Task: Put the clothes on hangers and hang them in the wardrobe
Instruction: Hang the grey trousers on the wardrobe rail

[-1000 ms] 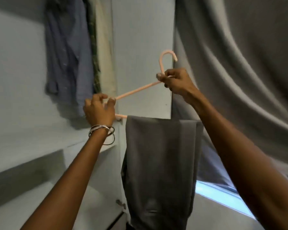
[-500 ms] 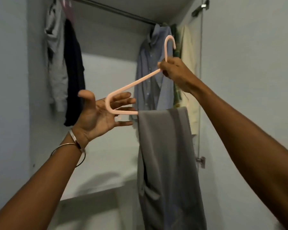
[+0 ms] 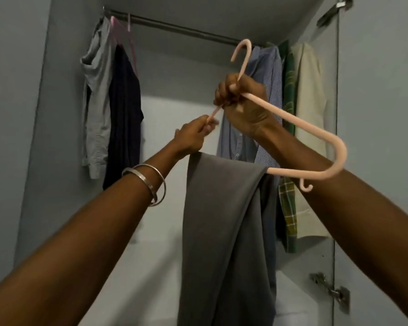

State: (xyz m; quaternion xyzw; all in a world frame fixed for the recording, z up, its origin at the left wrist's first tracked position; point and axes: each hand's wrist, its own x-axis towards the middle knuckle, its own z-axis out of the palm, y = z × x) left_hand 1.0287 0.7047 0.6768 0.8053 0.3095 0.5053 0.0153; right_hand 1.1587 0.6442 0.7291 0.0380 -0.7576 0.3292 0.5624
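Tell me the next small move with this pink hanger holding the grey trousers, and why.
Probably lift the pink plastic hanger so its hook goes over the metal rail. The folded grey trousers already drape over its bar, the right hand grips below the hook, the left hand steadies one arm, and the rail's middle looks free.

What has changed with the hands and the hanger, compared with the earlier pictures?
The left hand, open under the hanger half a second ago, has closed on one arm of the peach hanger. The hanger has turned, so its curved end now points right. The right hand still grips below the hook, and the grey trousers stay draped over the bar.
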